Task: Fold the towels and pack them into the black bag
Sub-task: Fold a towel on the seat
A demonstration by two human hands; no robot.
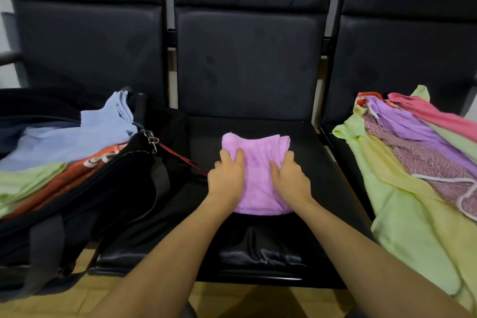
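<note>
Both hands flat, left hand [227, 175], right hand [290, 178], pressing pink towel [256, 160]

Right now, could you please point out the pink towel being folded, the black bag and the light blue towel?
pink towel [258, 160]: head view, bare middle between the hands.
black bag [124, 188]: head view, front side panel.
light blue towel [85, 137]: head view, middle of the top towel in the bag.

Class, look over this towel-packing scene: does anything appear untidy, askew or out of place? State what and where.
The light blue towel hangs over the rim of the black bag, not tucked in. On the right seat, the unfolded towels sprawl in a loose heap. The pink towel under both hands looks neatly folded.
</note>
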